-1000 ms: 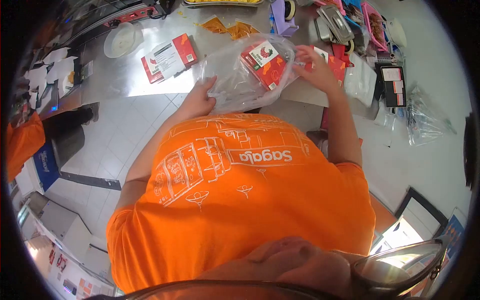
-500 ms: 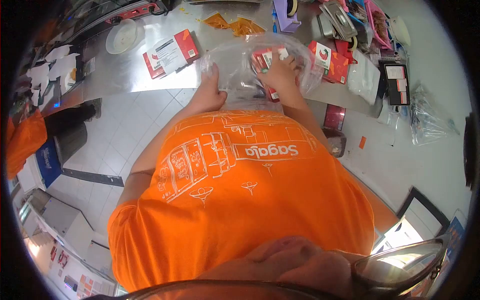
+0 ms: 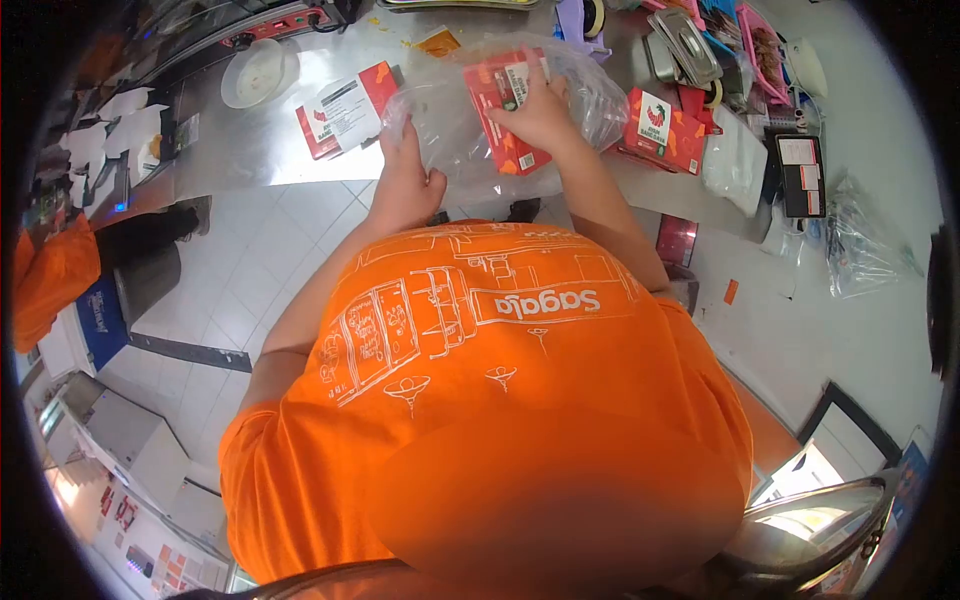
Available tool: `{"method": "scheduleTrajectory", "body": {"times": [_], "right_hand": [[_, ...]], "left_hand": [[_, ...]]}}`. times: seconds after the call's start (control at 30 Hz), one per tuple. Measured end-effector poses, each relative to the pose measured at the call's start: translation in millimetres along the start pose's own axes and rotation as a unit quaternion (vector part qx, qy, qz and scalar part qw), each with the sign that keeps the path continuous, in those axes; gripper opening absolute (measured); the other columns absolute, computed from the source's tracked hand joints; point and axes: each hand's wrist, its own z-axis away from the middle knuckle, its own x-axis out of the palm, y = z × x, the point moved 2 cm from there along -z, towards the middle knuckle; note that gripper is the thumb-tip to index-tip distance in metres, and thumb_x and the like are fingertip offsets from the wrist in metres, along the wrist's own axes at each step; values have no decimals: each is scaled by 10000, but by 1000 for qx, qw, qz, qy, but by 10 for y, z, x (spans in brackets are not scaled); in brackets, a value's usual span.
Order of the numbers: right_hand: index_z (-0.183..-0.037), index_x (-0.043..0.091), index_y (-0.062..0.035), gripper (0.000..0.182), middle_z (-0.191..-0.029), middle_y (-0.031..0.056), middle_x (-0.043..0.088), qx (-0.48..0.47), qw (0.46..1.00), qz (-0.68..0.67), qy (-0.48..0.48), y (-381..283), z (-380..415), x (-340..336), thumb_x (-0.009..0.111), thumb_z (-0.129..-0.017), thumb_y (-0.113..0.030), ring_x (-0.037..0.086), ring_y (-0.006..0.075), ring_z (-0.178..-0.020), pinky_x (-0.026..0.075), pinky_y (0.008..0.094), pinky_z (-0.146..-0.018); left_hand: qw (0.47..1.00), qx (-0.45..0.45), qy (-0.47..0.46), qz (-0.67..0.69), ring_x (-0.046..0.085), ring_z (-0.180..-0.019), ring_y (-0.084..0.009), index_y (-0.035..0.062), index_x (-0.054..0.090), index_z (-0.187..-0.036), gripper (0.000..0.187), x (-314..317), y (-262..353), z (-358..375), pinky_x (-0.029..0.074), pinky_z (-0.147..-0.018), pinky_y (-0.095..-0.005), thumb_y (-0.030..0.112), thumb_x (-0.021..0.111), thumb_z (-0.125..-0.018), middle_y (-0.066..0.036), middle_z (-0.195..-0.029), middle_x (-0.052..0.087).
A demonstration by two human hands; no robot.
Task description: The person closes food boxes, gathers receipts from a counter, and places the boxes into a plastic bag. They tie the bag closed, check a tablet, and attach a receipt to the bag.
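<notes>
A stainless-steel counter [image 3: 250, 150] runs across the top of the view, above a white tiled floor [image 3: 250, 270]. The person wears an orange shirt [image 3: 480, 400] that fills the centre of the frame.

A clear plastic bag [image 3: 460, 130] lies on the counter near its front edge. The left hand [image 3: 405, 180] grips the near left edge of the bag, fingers closed on the film. The right hand [image 3: 540, 115] is clenched on a red packet [image 3: 505, 105], which sits tilted at the mouth of the bag. Whether the packet is fully inside the film or only partly covered cannot be determined.

Adjacent items on the counter:
- A second red packet with a white label [image 3: 345, 108] lies flat to the left of the bag, apart from it.
- A third red packet [image 3: 665, 128] lies to the right of the bag, just beside the right forearm.
- A white round lid [image 3: 258, 72] sits further left, near the back.
- An orange sachet [image 3: 440, 42] lies behind the bag.
- A black card terminal [image 3: 800, 175] rests on the far right, near a crumpled clear bag [image 3: 860, 240].
- Metal tins [image 3: 685, 50] stand at the upper right.
</notes>
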Motion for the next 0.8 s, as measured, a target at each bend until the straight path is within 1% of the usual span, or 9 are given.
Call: {"method": "scheduleTrajectory", "body": {"times": [0.1,0.2,0.27,0.33,0.47,0.63,0.7,0.73,0.8], "right_hand": [[-1539,159,-239,1130,-1387,355,349,61,996,29,-64,-53,149,-117,815,-644,-452,344,536,-1306,287,523,-1108],[-1538,174,-211,1119,-1412,299,411,38,996,46,-65,382,113,139,809,-644,-435,370,513,-1312,314,544,-1090],[-1515,229,-155,1059,-1370,267,491,85,988,99,-88,478,131,205,789,-659,-426,442,457,-1286,365,516,-1058],[-1505,246,-136,1028,-1356,273,500,111,985,55,-123,544,152,164,775,-673,-424,480,436,-1262,379,498,-1050],[-1480,286,-126,975,-1284,232,568,103,983,128,-78,487,196,99,767,-679,-405,540,401,-1196,425,484,-1005],[-1454,335,-92,934,-1298,228,551,159,972,155,-74,551,317,192,777,-678,-365,501,405,-1239,397,473,-1041],[-1455,337,-91,931,-1315,231,535,161,977,125,-61,605,356,261,782,-680,-353,487,411,-1251,391,473,-1049],[-1455,338,-90,929,-1324,232,528,162,979,111,-55,658,367,292,784,-681,-347,480,414,-1257,387,473,-1054],[-1453,350,-89,892,-1316,232,533,120,989,63,-57,715,257,307,774,-704,-325,484,413,-1252,397,475,-1044]], "left_hand": [[997,-69,-6,20,597,-931,-335,-81,38,-1496,909,-56,67,14,518,-788,-343,4,599,-786,-361,-1513,45],[995,-96,20,16,608,-850,-318,-114,34,-1480,910,-87,10,44,525,-770,-346,27,618,-797,-356,-1508,61],[994,-107,22,17,603,-833,-308,-125,31,-1474,915,-142,76,54,528,-760,-346,40,630,-802,-349,-1502,86],[996,-91,11,-5,600,-887,-324,-111,34,-1481,923,-114,40,68,530,-763,-345,46,639,-802,-346,-1501,91],[992,-125,-31,-1,545,-1107,-381,-85,40,-1492,945,-123,85,60,538,-754,-340,62,663,-797,-339,-1521,50],[997,-72,-2,-10,243,-1388,-447,-81,83,-1486,925,-55,39,49,447,-978,-383,52,668,-781,-324,-1528,95],[999,-33,17,-31,336,-1223,-434,-74,110,-1479,890,-16,-9,34,458,-939,-393,38,651,-781,-330,-1499,125],[998,-15,27,-46,484,-1031,-415,-66,127,-1476,863,-10,-20,27,500,-848,-389,30,637,-785,-337,-1473,137],[997,9,44,-58,631,-839,-399,-48,147,-1476,837,-31,-11,23,543,-754,-385,20,620,-789,-347,-1448,150]]}}
